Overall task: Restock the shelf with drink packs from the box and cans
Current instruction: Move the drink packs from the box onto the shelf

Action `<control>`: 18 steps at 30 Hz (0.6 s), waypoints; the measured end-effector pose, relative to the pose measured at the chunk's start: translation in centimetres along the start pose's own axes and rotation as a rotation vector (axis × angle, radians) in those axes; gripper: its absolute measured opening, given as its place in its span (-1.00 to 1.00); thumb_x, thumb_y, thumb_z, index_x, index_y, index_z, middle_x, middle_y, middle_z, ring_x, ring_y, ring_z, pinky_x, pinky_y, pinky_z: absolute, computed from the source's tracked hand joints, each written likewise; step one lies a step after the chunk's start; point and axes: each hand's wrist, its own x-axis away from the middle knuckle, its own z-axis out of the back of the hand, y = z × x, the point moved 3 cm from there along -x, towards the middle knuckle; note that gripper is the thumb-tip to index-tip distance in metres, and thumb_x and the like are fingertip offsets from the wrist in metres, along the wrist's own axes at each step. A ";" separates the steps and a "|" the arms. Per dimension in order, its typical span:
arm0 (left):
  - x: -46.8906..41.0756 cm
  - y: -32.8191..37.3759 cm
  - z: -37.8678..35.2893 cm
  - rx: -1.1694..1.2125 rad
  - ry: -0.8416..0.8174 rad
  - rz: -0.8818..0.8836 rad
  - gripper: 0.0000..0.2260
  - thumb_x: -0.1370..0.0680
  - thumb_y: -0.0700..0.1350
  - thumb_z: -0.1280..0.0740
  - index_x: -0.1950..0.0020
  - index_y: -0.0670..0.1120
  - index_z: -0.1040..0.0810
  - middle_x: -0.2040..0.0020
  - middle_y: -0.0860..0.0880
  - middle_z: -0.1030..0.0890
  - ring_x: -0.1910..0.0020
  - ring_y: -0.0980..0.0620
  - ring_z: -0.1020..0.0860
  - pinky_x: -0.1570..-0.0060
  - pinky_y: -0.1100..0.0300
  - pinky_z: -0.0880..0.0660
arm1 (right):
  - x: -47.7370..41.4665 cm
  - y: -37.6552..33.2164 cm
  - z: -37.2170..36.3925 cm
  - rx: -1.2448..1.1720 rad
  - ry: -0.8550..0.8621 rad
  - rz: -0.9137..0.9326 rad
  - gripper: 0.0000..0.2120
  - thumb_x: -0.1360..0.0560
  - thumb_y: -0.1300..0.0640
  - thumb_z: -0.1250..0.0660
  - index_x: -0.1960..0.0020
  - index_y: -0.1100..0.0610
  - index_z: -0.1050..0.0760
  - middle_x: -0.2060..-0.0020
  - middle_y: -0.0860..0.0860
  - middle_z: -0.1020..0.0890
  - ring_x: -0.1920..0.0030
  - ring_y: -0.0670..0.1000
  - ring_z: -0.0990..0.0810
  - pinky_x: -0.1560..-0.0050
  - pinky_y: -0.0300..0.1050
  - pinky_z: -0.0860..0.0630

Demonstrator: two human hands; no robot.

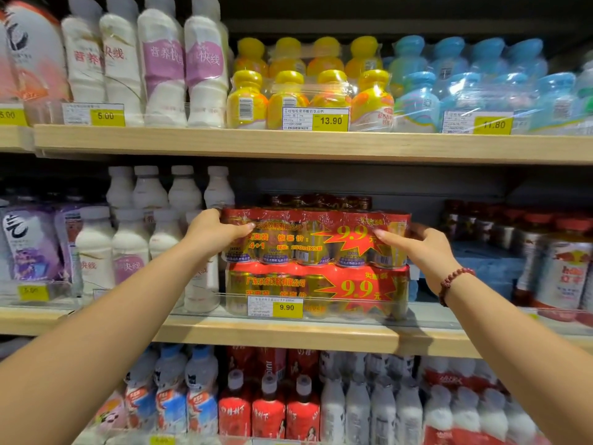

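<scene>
A red shrink-wrapped pack of gold cans [316, 239] marked 9.9 sits on top of a second identical pack [316, 289] on the middle shelf [272, 335]. My left hand [213, 231] grips the upper pack's left end, thumb across its front. My right hand [423, 248], a red bead bracelet on its wrist, grips the pack's right end. More red packs show behind the top one. No box is in view.
White milk-drink bottles [128, 245] crowd the left of the packs. Red-and-silver cans [564, 268] and a blue carton [481, 264] stand to the right. The upper shelf [288, 144] hangs close above, loaded with yellow and blue bottle packs. Bottles fill the lower shelf.
</scene>
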 end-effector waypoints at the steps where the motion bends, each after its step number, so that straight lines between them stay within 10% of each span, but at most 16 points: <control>1: 0.3 0.1 0.0 0.018 0.005 -0.003 -0.55 -0.41 0.00 -0.48 -0.21 -0.17 -0.50 -0.08 -0.08 -0.62 -0.02 -0.04 -0.59 -0.04 0.03 -0.53 | 0.3 0.0 0.1 -0.001 0.006 0.007 -0.32 -0.25 -0.11 -0.53 -0.27 0.16 -0.47 -0.16 0.07 -0.59 -0.18 0.09 -0.55 -0.23 0.12 -0.48; 18: 6.2 0.3 -0.8 0.274 0.105 -0.157 -0.81 -0.45 -0.04 -0.43 -0.02 -0.06 -0.57 0.01 -0.06 -0.64 -0.02 -0.02 -0.62 -0.05 0.04 -0.57 | 5.1 2.1 4.7 -0.138 0.181 0.058 -0.70 -0.39 0.09 -0.48 -0.06 0.20 -0.56 0.07 0.08 -0.64 0.11 -0.02 -0.62 0.24 -0.27 -0.56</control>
